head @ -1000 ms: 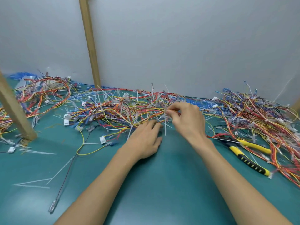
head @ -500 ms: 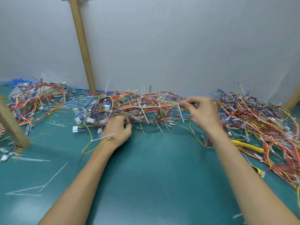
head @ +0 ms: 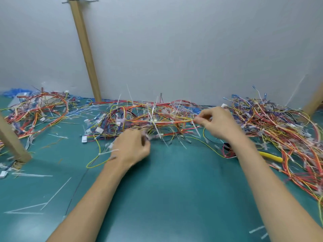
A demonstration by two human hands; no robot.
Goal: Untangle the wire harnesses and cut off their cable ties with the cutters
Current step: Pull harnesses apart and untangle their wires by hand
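Here, in the head view, the wire harnesses (head: 157, 119) lie as a loose tangle on the green mat (head: 174, 198) against the back wall, between two more heaps: one on the left (head: 38, 109) and a bigger one on the right (head: 279, 130). The right hand (head: 218, 124) pinches one yellow-orange bundle between thumb and forefinger and holds it taut and raised over the tangle. The left hand (head: 132, 149) is at the tangle's near edge with its fingers curled into the strands; blur hides exactly which ones it grips. White cable ties (head: 154, 119) bristle from the stretched bundle and all through the mass.

This looks like the untangling step: one harness is being drawn apart from the rest, and no tie on it is cut yet. The cutters (head: 270, 156) lie untouched on the mat just past the right forearm, only a yellow handle showing. The next move probably calls for freeing the bundle fully, then letting one hand go to fetch the cutters while the other steadies a tie.
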